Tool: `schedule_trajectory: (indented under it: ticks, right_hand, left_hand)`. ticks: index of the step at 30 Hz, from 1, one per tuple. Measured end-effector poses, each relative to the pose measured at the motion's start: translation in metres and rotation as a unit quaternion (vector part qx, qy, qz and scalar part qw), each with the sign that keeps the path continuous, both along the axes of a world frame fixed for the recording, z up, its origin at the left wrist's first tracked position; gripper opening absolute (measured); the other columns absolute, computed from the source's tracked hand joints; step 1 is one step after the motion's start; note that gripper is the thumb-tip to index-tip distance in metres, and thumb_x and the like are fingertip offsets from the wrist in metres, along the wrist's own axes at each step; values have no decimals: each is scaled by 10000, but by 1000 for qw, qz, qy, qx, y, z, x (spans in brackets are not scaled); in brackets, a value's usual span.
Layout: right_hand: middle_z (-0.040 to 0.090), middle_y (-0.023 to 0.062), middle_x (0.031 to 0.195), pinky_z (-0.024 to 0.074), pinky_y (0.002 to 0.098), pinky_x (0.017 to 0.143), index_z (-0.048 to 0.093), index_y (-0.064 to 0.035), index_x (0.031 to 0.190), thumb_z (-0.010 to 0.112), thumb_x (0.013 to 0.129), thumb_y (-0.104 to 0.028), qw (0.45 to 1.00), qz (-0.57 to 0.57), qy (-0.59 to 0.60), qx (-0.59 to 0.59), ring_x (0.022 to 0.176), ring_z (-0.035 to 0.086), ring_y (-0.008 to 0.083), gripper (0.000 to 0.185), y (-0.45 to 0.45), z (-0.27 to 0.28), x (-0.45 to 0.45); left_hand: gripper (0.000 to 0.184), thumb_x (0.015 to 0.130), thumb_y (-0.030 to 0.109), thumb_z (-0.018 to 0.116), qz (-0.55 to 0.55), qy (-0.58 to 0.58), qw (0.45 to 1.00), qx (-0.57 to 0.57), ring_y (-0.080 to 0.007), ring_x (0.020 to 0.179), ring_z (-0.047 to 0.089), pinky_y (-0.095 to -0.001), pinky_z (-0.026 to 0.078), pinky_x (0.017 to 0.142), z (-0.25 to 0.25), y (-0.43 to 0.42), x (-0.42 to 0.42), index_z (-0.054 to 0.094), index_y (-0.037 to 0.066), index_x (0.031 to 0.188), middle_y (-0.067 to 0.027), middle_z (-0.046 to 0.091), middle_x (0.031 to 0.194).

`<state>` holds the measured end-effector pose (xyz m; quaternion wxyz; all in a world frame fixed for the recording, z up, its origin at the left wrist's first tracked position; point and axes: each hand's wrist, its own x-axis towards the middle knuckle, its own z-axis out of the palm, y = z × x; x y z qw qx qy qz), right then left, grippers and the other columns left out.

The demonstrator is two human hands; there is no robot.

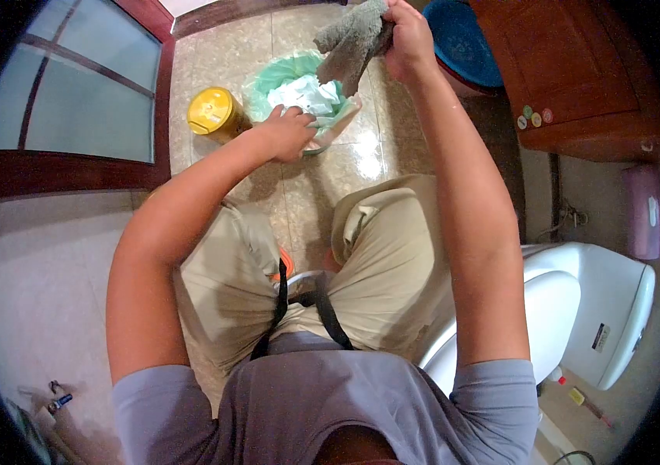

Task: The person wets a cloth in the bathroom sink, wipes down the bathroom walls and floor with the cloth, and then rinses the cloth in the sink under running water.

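Head view, a person at a lined bin: the right hand (411, 48) has its fingers curled closed on one end of a grey cloth (355, 48). The cloth, limp and creased, with a rough, towel-like surface and an uneven lower edge, hangs to the left of these fingers in two lobes, in front of the far right side of the green liner (268, 77). The left hand (287, 138) is palm down over the liner's near edge, fingers partly spread; whether they pinch the thin film cannot be told. Just beyond them, white crumpled material (305, 94) lies inside the liner, which is translucent, wrinkled and flared into a loose ring. Left of the same fingers stands a round container with a smooth yellow lid (212, 111). Right of the right fingers is a round blue basin (466, 39). Underneath, the floor (299, 186) is of glossy, mottled beige tiles with straight joints.
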<state>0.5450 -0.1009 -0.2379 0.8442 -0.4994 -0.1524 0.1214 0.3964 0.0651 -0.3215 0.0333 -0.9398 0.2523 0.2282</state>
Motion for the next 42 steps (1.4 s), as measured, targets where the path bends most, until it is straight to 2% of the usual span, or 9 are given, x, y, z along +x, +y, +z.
schedule_trajectory:
  ticks: [8,10,13,17,26,29,32,33,42]
  right_hand:
    - [569,30,689,436,251,535,558,-67,755,448,791,-96,997,10,29,-77,610,542,141,120,0,12,-10]
    - [583,52,763,466,306,660,553,-39,824,424,804,-72,998,27,24,-43,700,561,173,135,-1,1,2]
    - [576,56,781,472,315,693,544,-26,843,415,804,-52,999,26,0,-27,719,556,175,137,3,-7,10]
    - [568,50,768,457,297,658,542,-30,827,420,799,-46,999,18,16,-33,694,542,160,127,3,0,7]
    - [568,41,763,455,297,659,547,-30,831,429,805,-47,999,0,9,-44,703,541,153,121,2,1,4]
    - [574,48,773,458,301,664,552,-28,840,428,807,-52,999,10,-4,-46,708,545,156,130,0,-7,10]
    - [577,51,780,459,302,672,554,-26,845,424,807,-56,999,18,13,-36,710,546,159,139,0,-5,9]
    - [576,51,780,459,301,675,554,-26,846,423,808,-56,999,13,13,-36,711,546,159,140,-1,-2,8]
    - [570,45,774,462,301,669,548,-33,829,431,801,-48,1000,19,-4,-15,713,549,158,122,-1,-5,10]
  left_hand:
    - [579,729,239,650,70,-62,994,-49,-337,1277,317,-486,278,1032,15,41,-19,489,206,1285,-119,334,1411]
    - [552,756,230,590,132,-24,978,-159,-332,1280,320,-458,260,1051,18,60,-11,484,222,1298,-134,331,1414]
    - [569,734,81,491,276,84,877,-384,-254,1231,402,-322,309,1026,43,71,-5,482,131,1300,-129,439,1332]
    - [608,694,0,425,379,145,743,-532,-196,1265,371,-305,290,1052,83,65,-2,459,47,1300,-87,478,1306]
    - [643,688,-31,431,375,151,679,-613,-195,1191,437,-293,345,1003,53,71,19,429,55,1326,-83,484,1274]
    - [669,690,-41,462,323,127,788,-509,-221,1217,410,-315,334,1015,13,75,28,449,160,1327,-76,443,1320]
    - [661,708,8,553,153,-29,988,-9,-276,1261,354,-397,304,1038,11,67,22,465,264,1311,-67,364,1388]
    - [643,716,82,628,122,-30,990,59,-325,1291,304,-487,257,1050,16,68,15,467,296,1301,-65,289,1434]
    - [665,759,58,574,84,-100,984,118,-316,1320,269,-529,200,1069,23,95,-25,396,308,1348,-54,253,1459]
